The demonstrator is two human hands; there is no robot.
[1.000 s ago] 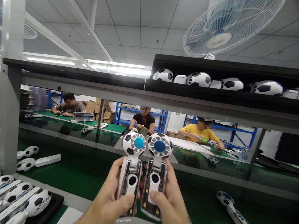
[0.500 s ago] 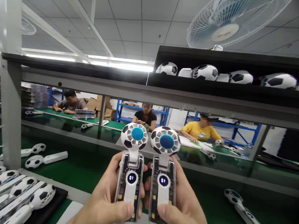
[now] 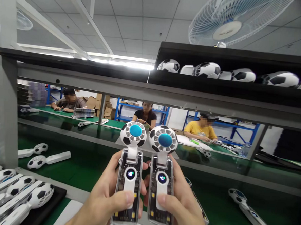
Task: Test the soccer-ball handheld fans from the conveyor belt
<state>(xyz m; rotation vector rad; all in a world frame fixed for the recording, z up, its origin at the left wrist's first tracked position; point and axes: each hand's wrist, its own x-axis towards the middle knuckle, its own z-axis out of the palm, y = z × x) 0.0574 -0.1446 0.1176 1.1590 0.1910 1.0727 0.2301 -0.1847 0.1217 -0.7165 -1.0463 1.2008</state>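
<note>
Ahead, a shelf (image 3: 92, 67) crosses my view; my hands (image 3: 108, 194) (image 3: 178, 200) each clasp a football-patterned fan (image 3: 132, 154) (image 3: 162, 159), the right display (image 3: 162, 177) reading "40".

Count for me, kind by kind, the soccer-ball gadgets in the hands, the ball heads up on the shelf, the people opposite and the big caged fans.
Soccer-ball gadgets, one in the left hand, one in the right hand: 2
Ball heads showing on the upper shelf: 4
People opposite: 3
Big caged fans, one partly cut off: 2
Total: 11
</note>
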